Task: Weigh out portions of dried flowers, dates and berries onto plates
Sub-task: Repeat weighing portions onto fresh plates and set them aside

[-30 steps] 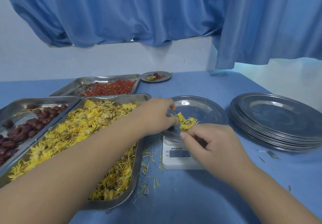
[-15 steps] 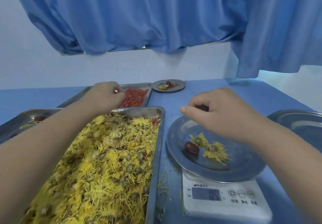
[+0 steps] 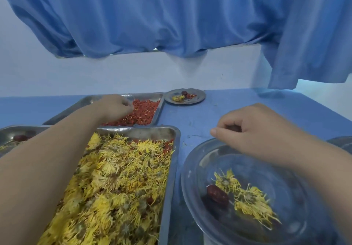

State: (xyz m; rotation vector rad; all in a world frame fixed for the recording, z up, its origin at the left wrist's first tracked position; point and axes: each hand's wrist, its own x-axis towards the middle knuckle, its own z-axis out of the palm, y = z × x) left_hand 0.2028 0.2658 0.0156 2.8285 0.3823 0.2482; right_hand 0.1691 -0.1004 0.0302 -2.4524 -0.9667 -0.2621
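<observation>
The plate (image 3: 190,178) beneath the curled, perhaps empty right hand (image 3: 253,132) has flowers (image 3: 245,197) and a date (image 3: 217,195); left hand (image 3: 116,107) pinches berries (image 3: 144,111), not yet added.

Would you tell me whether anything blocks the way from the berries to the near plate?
Only the right hand, hovering over the far rim of the plate, lies between it and the berries; nothing else visible.

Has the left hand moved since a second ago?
Yes. The left hand has left the near plate, crossed the flower tray and now reaches into the berry tray at the back, fingers on the berries.
</observation>
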